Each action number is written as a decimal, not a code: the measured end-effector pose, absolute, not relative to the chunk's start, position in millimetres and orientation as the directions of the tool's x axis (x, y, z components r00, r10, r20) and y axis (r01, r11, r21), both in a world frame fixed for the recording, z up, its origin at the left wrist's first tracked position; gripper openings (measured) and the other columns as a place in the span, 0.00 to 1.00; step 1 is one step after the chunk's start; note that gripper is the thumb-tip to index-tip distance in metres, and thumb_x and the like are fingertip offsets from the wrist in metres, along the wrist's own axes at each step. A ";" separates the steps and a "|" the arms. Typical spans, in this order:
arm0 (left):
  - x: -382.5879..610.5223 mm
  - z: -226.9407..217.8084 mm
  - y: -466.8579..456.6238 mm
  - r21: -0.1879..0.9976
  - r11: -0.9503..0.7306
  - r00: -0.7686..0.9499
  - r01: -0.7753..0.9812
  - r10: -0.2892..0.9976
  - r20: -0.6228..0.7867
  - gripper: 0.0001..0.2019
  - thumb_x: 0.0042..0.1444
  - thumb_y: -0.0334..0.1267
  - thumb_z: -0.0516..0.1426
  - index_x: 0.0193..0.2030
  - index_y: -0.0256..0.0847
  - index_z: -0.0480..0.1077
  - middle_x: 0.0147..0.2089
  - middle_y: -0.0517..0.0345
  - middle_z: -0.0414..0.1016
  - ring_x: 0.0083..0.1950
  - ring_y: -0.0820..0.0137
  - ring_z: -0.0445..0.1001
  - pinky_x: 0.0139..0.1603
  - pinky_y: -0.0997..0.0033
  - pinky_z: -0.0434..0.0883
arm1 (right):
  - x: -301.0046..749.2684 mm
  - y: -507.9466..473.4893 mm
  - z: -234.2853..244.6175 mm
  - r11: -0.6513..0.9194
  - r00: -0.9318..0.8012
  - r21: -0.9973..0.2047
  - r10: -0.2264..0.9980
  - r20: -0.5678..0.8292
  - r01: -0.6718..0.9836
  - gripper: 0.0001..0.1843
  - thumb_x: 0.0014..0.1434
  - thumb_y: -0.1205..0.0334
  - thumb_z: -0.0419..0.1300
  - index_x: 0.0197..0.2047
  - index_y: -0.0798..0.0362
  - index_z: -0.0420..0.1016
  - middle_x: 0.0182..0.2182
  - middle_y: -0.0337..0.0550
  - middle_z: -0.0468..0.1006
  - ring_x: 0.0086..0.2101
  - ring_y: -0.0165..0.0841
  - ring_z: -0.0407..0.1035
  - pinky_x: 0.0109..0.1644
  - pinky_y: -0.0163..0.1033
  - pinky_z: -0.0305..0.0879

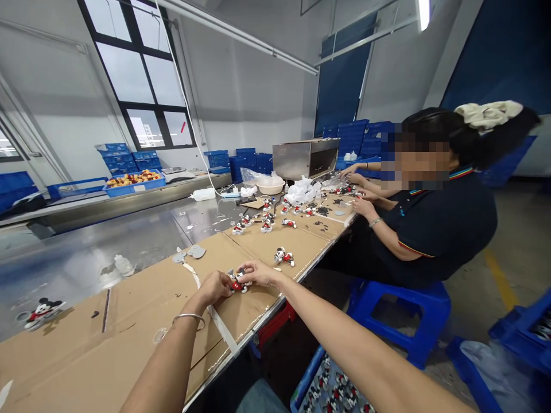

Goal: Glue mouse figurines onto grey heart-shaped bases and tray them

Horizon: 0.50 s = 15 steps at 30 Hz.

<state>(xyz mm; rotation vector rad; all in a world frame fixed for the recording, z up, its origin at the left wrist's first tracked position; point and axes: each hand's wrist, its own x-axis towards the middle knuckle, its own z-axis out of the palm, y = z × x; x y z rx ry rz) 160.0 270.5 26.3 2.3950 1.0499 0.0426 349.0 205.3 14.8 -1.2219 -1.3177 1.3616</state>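
Between my two hands, low over the cardboard-covered bench, is a small mouse figurine in red, black and white. My left hand closes on its left side, the fingers bent around it. From the right, my right hand pinches its upper part, the fingertips partly hiding it. Just beyond my right hand another mouse figurine lies on the cardboard. Flat grey pieces lie farther back, left of my hands. A lone mouse figurine sits at the far left.
Several more figurines stand up the bench, near white plastic bags. A person works at my right beside a blue stool. A blue crate of figurines is below the bench edge. A white bottle lies left.
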 end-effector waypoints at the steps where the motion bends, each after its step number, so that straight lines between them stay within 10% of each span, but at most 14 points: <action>1: 159.7 25.5 271.0 0.480 -0.566 0.704 0.670 0.689 -0.171 0.11 0.57 0.42 0.60 0.40 0.35 0.73 0.42 0.56 0.75 0.43 0.64 0.74 0.44 0.59 0.73 | 350.9 209.5 17.2 -0.086 -0.182 -0.994 0.979 -0.097 0.066 0.26 0.40 0.57 0.74 0.42 0.56 0.76 0.27 0.38 0.76 0.28 0.29 0.71 0.34 0.35 0.68; 10: 158.1 23.6 267.7 0.477 -0.550 0.682 0.685 0.714 -0.157 0.11 0.58 0.42 0.59 0.40 0.35 0.73 0.38 0.58 0.75 0.38 0.67 0.75 0.41 0.62 0.73 | 353.7 178.5 21.9 0.116 0.010 -0.943 0.992 0.126 0.313 0.29 0.45 0.59 0.71 0.52 0.50 0.74 0.49 0.45 0.76 0.49 0.37 0.69 0.51 0.40 0.66; 15: 157.6 18.1 269.8 0.480 -0.524 0.651 0.704 0.746 -0.139 0.12 0.58 0.43 0.59 0.39 0.35 0.73 0.37 0.58 0.75 0.38 0.67 0.75 0.40 0.62 0.73 | 349.6 143.3 1.1 0.159 0.162 -0.822 0.943 0.291 0.547 0.15 0.44 0.60 0.73 0.38 0.47 0.81 0.48 0.43 0.76 0.56 0.44 0.60 0.62 0.50 0.49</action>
